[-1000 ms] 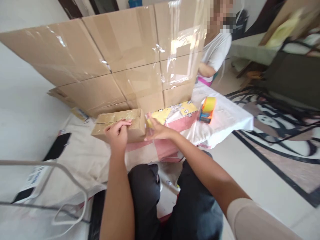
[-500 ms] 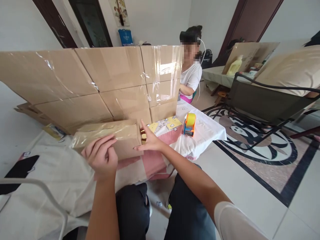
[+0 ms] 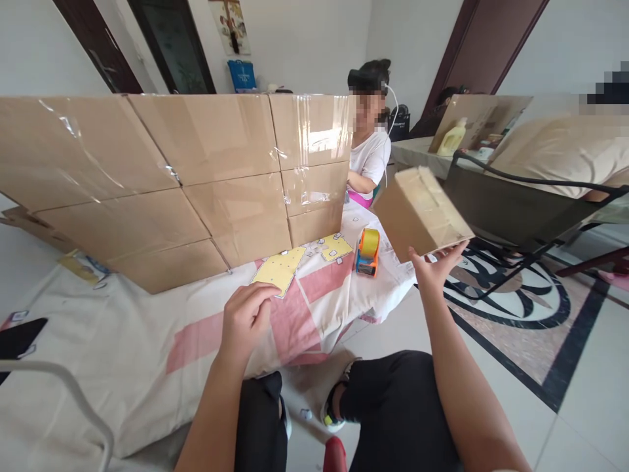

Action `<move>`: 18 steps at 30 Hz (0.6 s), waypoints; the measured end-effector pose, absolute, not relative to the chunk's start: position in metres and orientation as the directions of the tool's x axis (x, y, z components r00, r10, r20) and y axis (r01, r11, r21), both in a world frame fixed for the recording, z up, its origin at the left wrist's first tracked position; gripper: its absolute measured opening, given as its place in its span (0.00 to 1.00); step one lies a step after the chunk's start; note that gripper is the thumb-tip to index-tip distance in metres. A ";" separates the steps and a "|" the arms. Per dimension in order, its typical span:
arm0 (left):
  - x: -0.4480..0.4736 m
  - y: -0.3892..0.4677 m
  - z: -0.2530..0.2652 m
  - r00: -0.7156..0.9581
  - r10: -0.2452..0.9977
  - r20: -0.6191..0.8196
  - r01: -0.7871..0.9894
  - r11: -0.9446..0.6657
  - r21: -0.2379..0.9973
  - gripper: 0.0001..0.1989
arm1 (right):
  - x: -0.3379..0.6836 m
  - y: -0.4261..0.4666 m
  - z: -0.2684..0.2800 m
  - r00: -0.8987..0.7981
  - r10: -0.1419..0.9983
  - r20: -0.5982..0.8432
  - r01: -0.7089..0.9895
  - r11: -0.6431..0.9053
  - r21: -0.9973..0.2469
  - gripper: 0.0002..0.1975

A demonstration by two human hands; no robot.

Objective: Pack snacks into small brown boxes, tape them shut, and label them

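Note:
My right hand point(image 3: 435, 265) holds a small cardboard box point(image 3: 417, 219) up in the air, tilted, past the right edge of the table. Its fingers and thumb grip the lower near end, and clear tape shines on the box. My left hand point(image 3: 248, 321) is over the pink and white tablecloth point(image 3: 206, 337), fingers loosely bent and thumb apart, with no object visible in it. Its fingertips overlap the edge of a yellow printed patch point(image 3: 279, 270). Beyond stands a wall of stacked, taped cardboard boxes point(image 3: 230, 203).
A tape dispenser point(image 3: 368, 252) with a yellow roll stands by the table's right edge. Another person point(image 3: 371, 157) sits behind the boxes. At the right is a dark folding chair point(image 3: 521, 216) with someone in it. A pale curved bar point(image 3: 63, 387) crosses the lower left.
The small box has left the table, carried right and upward by my right hand. My left hand has come off it and shifted right. The front of the stack now shows.

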State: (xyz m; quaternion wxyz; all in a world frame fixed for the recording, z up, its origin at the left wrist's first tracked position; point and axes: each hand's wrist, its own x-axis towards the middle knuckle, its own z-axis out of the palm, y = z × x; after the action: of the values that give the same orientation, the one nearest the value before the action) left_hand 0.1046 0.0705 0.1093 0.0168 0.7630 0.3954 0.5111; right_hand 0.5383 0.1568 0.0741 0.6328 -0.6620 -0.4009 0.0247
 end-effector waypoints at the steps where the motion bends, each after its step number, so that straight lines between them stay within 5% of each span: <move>1: 0.106 0.071 0.109 0.181 0.627 0.758 0.580 -0.690 0.432 0.16 | 0.548 0.160 0.066 0.706 0.574 0.416 0.484 0.038 -0.874 0.72; 4: 0.111 0.072 0.109 0.225 0.645 0.730 0.574 -0.693 0.435 0.16 | 0.562 0.169 0.051 0.729 0.621 0.288 0.465 -0.141 -0.874 0.75; 8: 0.114 0.073 0.108 0.272 0.674 0.686 0.569 -0.688 0.450 0.16 | 0.553 0.193 0.043 0.640 0.736 0.221 0.391 -0.064 -0.918 0.79; 13: 0.110 0.074 0.104 0.260 0.723 0.641 0.564 -0.652 0.506 0.15 | 0.531 0.251 0.039 0.665 0.740 0.099 0.014 0.121 -0.993 0.57; 18: 0.106 0.077 0.100 0.253 0.780 0.573 0.564 -0.600 0.567 0.16 | 0.518 0.294 0.036 0.676 0.721 0.152 -0.060 0.260 -0.964 0.44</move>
State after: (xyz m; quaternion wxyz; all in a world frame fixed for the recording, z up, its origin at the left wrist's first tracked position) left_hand 0.1065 0.0773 0.1003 0.1240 0.7818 0.4298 0.4343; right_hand 0.5185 0.2941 0.0362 0.7341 -0.5471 -0.3018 0.2660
